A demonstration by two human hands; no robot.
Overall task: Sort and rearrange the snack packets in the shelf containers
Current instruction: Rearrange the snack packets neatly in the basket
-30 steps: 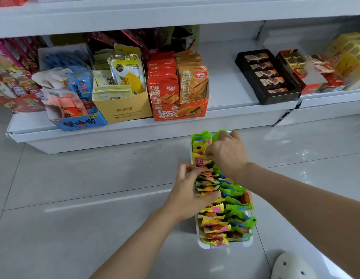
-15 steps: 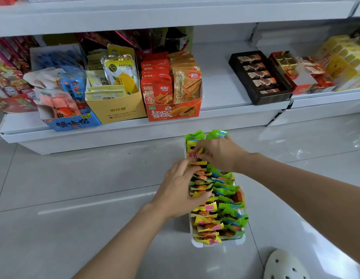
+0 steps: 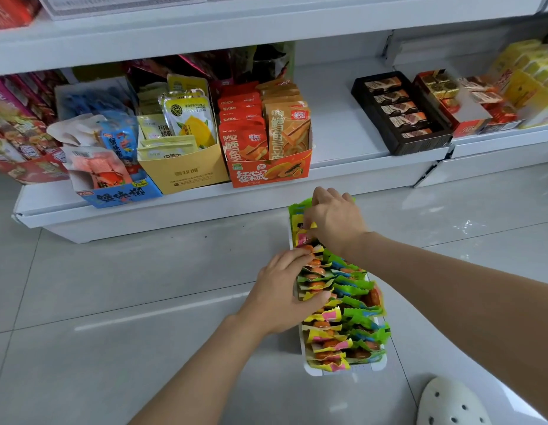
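A narrow white container [image 3: 346, 370] lies on the grey floor, packed with two rows of small snack packets [image 3: 343, 326] in yellow, pink and green. My left hand [image 3: 281, 289] rests on the left row near the middle, fingers curled over the packet tops. My right hand [image 3: 334, 222] is at the far end of the container, its fingertips pinching yellow packets [image 3: 300, 228] there. The packets under both hands are partly hidden.
The low white shelf [image 3: 174, 207] holds a blue box [image 3: 119, 194], a yellow box [image 3: 183, 173], an orange box [image 3: 266, 170] and a dark tray of chocolate bars [image 3: 401, 115]. A white clog [image 3: 450, 403] shows at bottom right.
Both hands have slid a little toward the far end of the container along the packet rows. The view has shifted slightly.
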